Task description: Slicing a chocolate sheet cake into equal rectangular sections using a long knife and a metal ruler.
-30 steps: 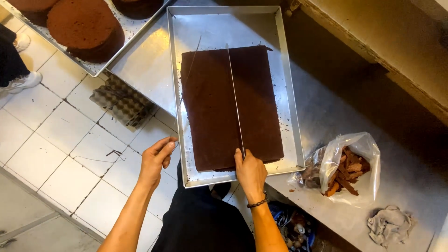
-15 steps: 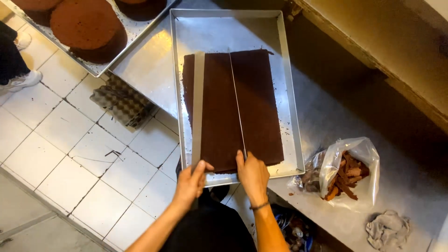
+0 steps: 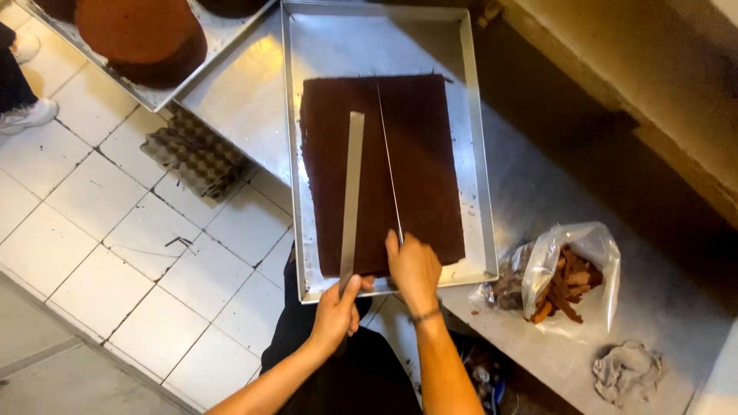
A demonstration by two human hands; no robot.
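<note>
1. Your left hand (image 3: pixel 338 307) is at the near rim of the metal tray (image 3: pixel 473 154), fingers curled shut around the near end of a long flat steel ruler (image 3: pixel 352 192).
2. That ruler lies lengthwise on the brown cake slab (image 3: pixel 419 161), left of the slab's middle, and runs from your grip up toward the tray's far end.
3. Your right hand (image 3: pixel 413 267) sits just right of the left one, closed on the handle of a long thin knife (image 3: pixel 388 161); the index finger is stretched out along the top.
4. The knife blade stands on edge across the slab, close beside the ruler on its right. The two lie near together at the near end and spread slightly apart toward the far edge.
5. The cake slab lies flat inside the tray and fills most of its near half; bare metal shows beyond it at the tray's far end.
6. The tray rests on the steel desk (image 3: pixel 246 107), its near edge overhanging toward you.
7. Right of the tray, on the desk, a clear plastic bag (image 3: pixel 573 273) holds brown cake trimmings.
8. Further right of the tray and nearer you lies a crumpled grey cloth (image 3: pixel 626 373).
9. Left of the tray, a second tray carries a round brown cake (image 3: pixel 138 34).
</note>
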